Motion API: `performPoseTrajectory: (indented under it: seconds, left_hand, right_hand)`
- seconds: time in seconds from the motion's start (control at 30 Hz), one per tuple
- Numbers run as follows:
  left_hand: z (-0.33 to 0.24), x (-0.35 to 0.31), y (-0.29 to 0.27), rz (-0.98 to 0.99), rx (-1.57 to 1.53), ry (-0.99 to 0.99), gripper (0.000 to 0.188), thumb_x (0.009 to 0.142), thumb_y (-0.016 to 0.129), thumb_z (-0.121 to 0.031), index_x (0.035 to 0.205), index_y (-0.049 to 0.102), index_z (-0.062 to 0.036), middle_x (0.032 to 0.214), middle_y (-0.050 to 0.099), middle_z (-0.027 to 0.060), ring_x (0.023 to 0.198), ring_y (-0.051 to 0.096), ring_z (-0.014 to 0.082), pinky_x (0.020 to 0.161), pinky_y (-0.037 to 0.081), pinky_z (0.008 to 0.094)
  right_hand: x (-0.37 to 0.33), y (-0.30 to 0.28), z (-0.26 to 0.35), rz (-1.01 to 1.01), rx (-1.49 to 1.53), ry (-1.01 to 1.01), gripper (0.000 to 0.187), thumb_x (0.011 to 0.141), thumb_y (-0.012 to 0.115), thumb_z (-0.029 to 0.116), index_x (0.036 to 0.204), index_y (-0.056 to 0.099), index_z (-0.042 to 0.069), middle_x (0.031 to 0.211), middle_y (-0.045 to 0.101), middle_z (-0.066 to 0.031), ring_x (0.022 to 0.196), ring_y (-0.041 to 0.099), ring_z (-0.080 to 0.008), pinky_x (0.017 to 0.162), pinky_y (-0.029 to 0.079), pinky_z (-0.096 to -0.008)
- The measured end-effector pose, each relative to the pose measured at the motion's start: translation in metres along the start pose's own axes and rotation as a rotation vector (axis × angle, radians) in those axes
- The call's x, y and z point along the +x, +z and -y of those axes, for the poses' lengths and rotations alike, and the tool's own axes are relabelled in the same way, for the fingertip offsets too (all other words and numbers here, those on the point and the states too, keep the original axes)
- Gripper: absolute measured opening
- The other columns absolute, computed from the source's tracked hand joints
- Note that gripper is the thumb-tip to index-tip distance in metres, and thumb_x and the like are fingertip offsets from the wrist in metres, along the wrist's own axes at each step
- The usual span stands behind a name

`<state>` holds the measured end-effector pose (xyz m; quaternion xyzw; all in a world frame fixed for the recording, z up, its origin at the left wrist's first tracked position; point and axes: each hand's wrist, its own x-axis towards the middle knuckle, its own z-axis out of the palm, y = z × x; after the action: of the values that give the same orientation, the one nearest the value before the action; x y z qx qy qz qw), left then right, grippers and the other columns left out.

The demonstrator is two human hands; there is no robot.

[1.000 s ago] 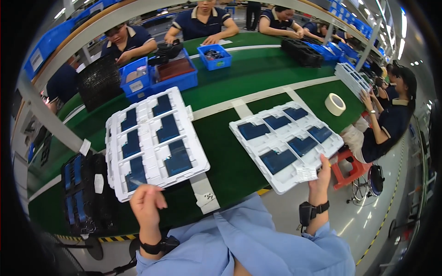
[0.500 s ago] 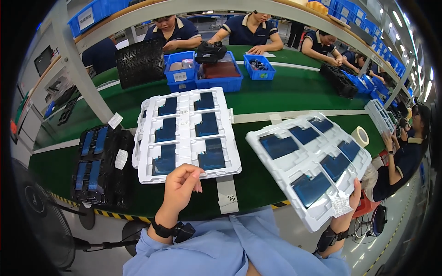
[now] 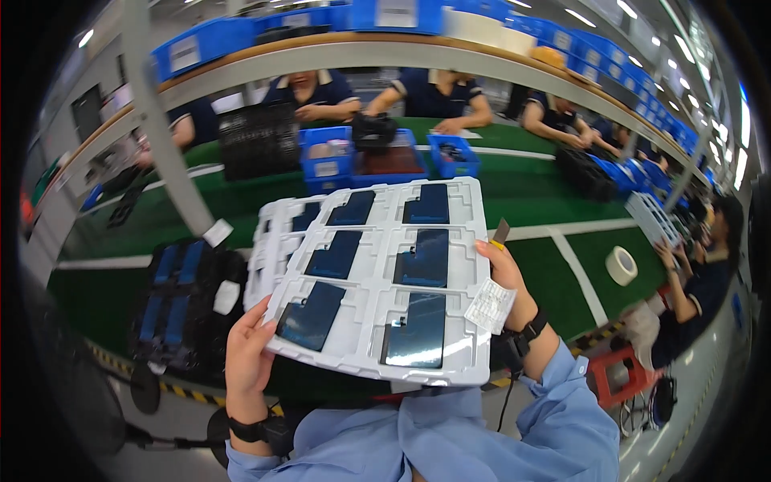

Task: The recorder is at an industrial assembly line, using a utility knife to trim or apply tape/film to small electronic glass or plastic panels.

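Note:
A white plastic tray (image 3: 365,317) is held tilted in front of me. Dark blue, flat notched pieces (image 3: 422,257) sit in its pockets, with clear film over some. My left hand (image 3: 249,357) grips its near left edge, thumb on the rim. My right hand (image 3: 510,281) holds the right edge, the fingers beneath hidden. A white printed tag (image 3: 490,306) hangs off that edge beside my right hand. Just above my right fingertips shows a small grey and yellow blade-like thing (image 3: 500,233); whether I hold it I cannot tell. Another white tray (image 3: 261,261) lies partly hidden behind the held one.
Black trays with blue strips (image 3: 173,301) are stacked at left on the green bench. A tape roll (image 3: 621,266) lies at right. Blue bins (image 3: 454,157) stand behind, below a shelf rail (image 3: 385,58). Co-workers sit opposite and at right; a red stool (image 3: 617,377) is at lower right.
The tray in my right hand has swung left, partly over the other white tray. My left hand has closed on its near left edge. The view has tilted upward.

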<state>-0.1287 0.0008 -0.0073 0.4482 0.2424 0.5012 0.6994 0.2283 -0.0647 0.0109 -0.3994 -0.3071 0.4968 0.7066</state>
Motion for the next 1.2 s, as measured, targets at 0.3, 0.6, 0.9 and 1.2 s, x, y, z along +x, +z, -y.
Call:
performPoseTrajectory:
  seconds: [0.3,0.6,0.9,1.2]
  left_hand:
    - [0.007,0.012,-0.039,-0.162,0.422,0.078,0.041,0.083,0.055,-0.003,0.120,0.042,0.0089,0.105,0.059,0.0116,0.090,0.056,0.0123,0.078,0.043,0.0221]
    - [0.017,0.018,-0.038,-0.287,1.467,0.223,0.036,0.086,0.049,-0.025,0.112,0.051,0.0005,0.074,0.059,0.0244,0.069,0.057,0.0396,0.060,0.044,0.0431]
    - [0.028,0.020,-0.046,-0.230,0.735,-0.124,0.045,0.091,0.042,-0.022,0.127,0.034,0.0039,0.067,0.056,0.0100,0.043,0.049,0.0124,0.035,0.035,0.0223]
    - [0.025,0.010,-0.020,-0.474,0.500,-0.219,0.047,0.087,0.050,-0.031,0.123,0.043,-0.0019,0.081,0.061,0.0071,0.047,0.051,0.0120,0.041,0.037,0.0207]
  right_hand:
    - [0.120,0.018,-0.029,0.366,-1.032,0.170,0.037,0.081,0.062,0.035,0.057,0.050,0.009,0.050,0.043,0.0034,0.042,0.036,-0.0041,0.038,0.023,-0.0227]
    - [0.118,-0.008,-0.018,0.069,-1.415,-0.225,0.045,0.073,0.061,0.042,0.068,0.059,-0.003,0.067,0.059,-0.0201,0.065,0.058,-0.0328,0.062,0.045,-0.0396]
    - [-0.003,-0.101,-0.059,0.173,-1.981,-0.239,0.046,0.079,0.055,0.036,0.107,0.052,0.000,0.103,0.050,-0.0172,0.095,0.052,-0.0321,0.076,0.044,-0.0424]
    - [0.069,-0.157,0.210,-0.508,-1.683,-0.776,0.026,0.075,0.059,0.022,0.088,0.058,0.000,0.085,0.058,-0.0166,0.083,0.056,-0.0326,0.075,0.045,-0.0399]
